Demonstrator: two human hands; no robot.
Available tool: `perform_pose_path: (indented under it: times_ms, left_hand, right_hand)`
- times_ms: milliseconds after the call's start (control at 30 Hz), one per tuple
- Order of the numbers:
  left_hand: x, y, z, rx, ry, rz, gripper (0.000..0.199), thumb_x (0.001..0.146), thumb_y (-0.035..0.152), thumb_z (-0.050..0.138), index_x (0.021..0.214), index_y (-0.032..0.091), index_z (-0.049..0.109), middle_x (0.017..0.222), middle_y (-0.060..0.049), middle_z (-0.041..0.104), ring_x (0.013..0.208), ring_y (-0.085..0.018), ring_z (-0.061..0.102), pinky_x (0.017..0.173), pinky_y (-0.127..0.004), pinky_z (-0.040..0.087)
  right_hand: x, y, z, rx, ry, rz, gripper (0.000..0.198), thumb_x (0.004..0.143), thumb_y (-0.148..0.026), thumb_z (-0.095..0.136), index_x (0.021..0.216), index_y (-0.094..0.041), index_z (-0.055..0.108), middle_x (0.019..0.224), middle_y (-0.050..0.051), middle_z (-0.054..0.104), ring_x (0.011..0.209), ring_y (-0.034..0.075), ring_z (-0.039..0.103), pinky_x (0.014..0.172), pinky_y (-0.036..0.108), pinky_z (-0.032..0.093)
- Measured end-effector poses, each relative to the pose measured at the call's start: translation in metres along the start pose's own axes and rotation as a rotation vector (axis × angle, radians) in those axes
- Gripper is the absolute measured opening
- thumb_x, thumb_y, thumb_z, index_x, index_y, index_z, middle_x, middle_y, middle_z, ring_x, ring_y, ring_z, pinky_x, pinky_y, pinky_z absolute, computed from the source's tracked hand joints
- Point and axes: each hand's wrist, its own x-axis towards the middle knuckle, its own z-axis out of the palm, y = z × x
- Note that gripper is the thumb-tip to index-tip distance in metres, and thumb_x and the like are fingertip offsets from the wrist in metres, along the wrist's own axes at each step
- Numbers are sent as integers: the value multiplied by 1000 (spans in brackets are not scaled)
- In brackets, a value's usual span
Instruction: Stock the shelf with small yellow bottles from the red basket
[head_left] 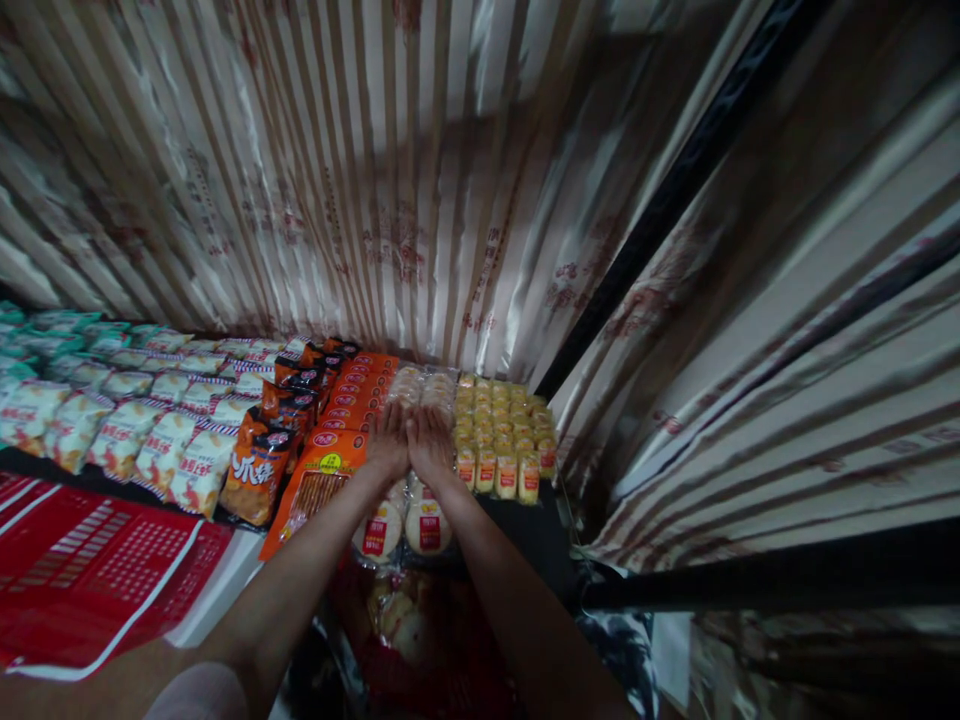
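Both my hands lie side by side on two rows of clear packs of round pale crackers with red labels. My left hand rests flat on the left row, fingers stretched toward the back. Close beside it, my right hand lies on the right row, also with straight fingers. Left of my hands is a row of orange snack packets with sticks printed on them. Small yellow wrapped snacks stand in tight rows to the right.
Orange-brown bags and white snack bags fill the left of the dark shelf. A red plastic bag lies in front. A dark red package sits below my arms. Black posts and a patterned curtain stand behind.
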Motion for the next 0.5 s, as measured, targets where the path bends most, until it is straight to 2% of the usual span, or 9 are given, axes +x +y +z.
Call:
perform_pose_path:
  times_ms: [67, 167, 300, 400, 500]
  left_hand:
    - [0, 2, -3, 6, 17, 8, 57, 88, 28, 28, 143, 16, 18, 151, -10, 12, 139, -26, 7, 111, -50, 13]
    - [1, 14, -9, -3, 127, 37, 55, 90, 29, 26, 143, 15, 20, 151, -10, 13, 139, -25, 7, 112, -48, 11]
    - [9, 46, -13, -89, 237, 161, 53, 93, 36, 19, 143, 18, 22, 151, -8, 16, 139, -23, 9, 112, -46, 13]
    - [20, 75, -13, -125, 240, 263, 52, 93, 36, 16, 142, 21, 24, 150, -6, 17, 139, -23, 8, 111, -47, 16]
    - [33, 99, -13, -134, 177, 324, 52, 93, 35, 16, 141, 19, 24, 150, -6, 18, 139, -23, 9, 111, -47, 17]
  right_hand:
    - [-1, 1, -4, 12, 30, -2, 47, 94, -28, 26, 129, -7, 47, 134, 14, 48, 129, 22, 36, 109, 40, 26]
    - [-4, 10, -18, 37, 168, 33, 47, 93, -28, 26, 130, -6, 45, 137, 15, 44, 133, 21, 30, 108, 41, 27]
    - [-8, 41, -44, -25, 349, 169, 48, 91, -29, 29, 132, -9, 44, 141, 13, 39, 136, 23, 21, 108, 43, 24]
    - [-8, 71, -61, -113, 357, 236, 47, 90, -29, 32, 130, -9, 47, 140, 14, 40, 135, 24, 22, 108, 44, 21]
    - [-4, 96, -68, -169, 354, 274, 44, 90, -28, 32, 125, -11, 52, 135, 13, 47, 134, 24, 25, 108, 44, 20]
